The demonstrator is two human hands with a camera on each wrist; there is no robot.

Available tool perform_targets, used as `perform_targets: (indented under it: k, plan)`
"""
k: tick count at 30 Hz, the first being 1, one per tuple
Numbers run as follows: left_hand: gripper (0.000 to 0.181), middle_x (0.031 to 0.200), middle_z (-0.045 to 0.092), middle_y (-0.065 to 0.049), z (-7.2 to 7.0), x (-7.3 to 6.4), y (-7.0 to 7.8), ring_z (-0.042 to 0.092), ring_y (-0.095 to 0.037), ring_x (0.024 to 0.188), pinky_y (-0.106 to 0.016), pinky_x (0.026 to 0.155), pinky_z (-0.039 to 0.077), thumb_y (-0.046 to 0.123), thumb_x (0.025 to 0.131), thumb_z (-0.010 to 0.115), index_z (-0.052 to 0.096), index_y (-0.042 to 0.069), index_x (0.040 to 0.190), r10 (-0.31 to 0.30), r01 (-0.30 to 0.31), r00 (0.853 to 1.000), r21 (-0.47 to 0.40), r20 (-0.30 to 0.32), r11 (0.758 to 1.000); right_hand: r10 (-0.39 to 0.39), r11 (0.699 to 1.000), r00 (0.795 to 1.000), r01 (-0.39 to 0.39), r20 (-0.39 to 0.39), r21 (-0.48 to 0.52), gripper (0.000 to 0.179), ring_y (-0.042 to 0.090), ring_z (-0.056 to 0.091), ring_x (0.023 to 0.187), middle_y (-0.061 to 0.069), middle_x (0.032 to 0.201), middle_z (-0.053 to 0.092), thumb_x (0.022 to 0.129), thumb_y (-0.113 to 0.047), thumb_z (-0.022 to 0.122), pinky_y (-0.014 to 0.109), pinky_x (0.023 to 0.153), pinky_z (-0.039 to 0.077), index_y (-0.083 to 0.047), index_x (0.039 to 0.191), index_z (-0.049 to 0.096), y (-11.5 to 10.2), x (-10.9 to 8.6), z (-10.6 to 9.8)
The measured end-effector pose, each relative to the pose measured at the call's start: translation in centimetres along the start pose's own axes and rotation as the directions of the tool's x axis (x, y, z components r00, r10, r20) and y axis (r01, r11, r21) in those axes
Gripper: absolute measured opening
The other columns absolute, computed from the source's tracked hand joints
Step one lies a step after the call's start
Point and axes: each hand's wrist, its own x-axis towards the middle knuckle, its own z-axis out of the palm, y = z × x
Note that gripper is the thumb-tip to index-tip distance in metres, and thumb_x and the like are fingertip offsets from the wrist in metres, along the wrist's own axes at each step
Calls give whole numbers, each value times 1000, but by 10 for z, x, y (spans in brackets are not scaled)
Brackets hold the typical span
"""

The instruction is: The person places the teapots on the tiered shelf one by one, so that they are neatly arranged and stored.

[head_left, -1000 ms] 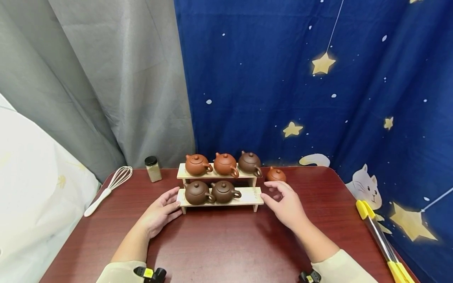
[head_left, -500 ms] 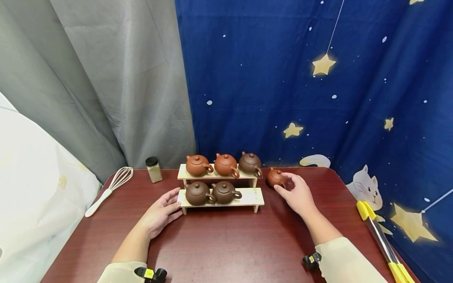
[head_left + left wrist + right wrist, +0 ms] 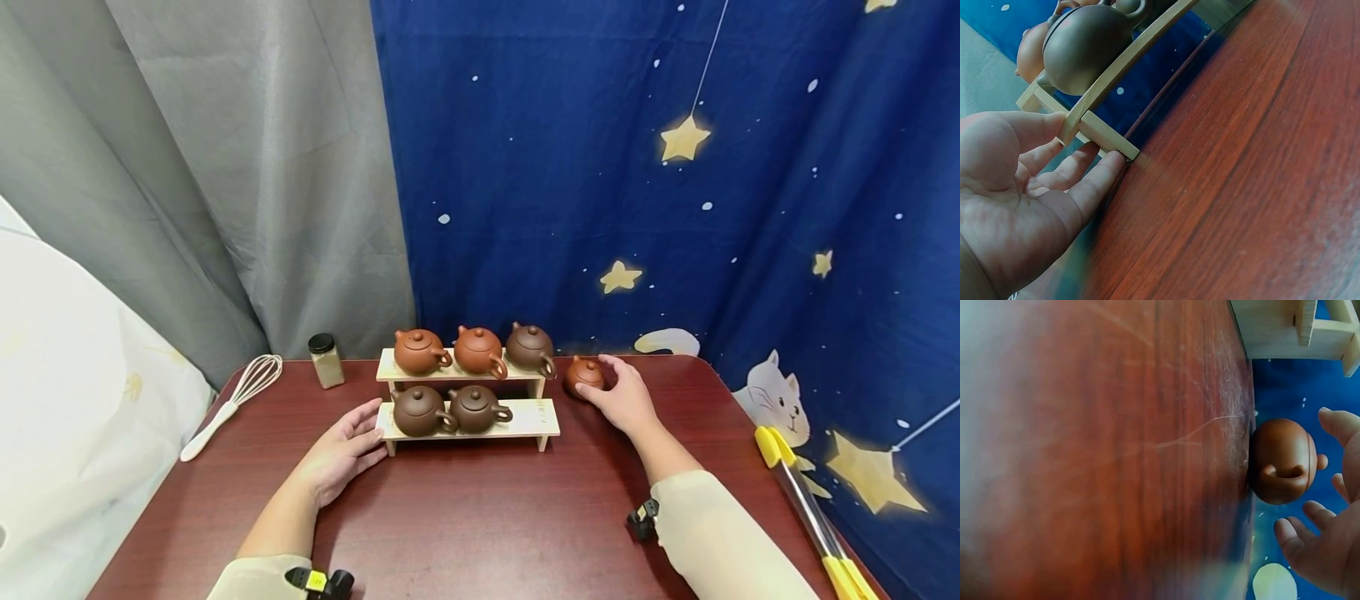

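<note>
My left hand (image 3: 341,454) holds the left end of a two-step wooden rack (image 3: 528,417); in the left wrist view its thumb lies at the board's corner and its fingers at the leg (image 3: 1109,136). On the lower step stand two dark brown teapots (image 3: 418,410) (image 3: 474,408). The upper step bears two reddish-brown teapots (image 3: 420,352) (image 3: 480,350) and a dark brown teapot (image 3: 529,347). Right of the rack, a reddish-brown teapot (image 3: 1285,456) sits on the table. My right hand (image 3: 626,400) is spread around it, thumb and fingers apart from it in the right wrist view.
A lidded jar (image 3: 327,362) and a whisk (image 3: 231,404) are on the left of the table (image 3: 480,517). Yellow-tipped tongs (image 3: 810,508) lie along the right edge. Grey and blue curtains (image 3: 525,167) hang behind.
My right hand has moved from the rack's right end rightward and away from me to the lone teapot. The left hand stays at the rack.
</note>
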Motion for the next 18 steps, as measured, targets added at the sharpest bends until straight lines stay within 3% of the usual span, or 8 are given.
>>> perform_targets:
  k: [18]
  plan:
    - [71,174,28,-20,0,2,-2,60,-10,130,-34,109,54,11,112,54,17,15,172,4,-4,1000,-7,-1,1000,37,999,999,-38,37,19,90,47,51,142,31,153,51,84,-36,88,60,119,44,-6,158,47,1,18,18]
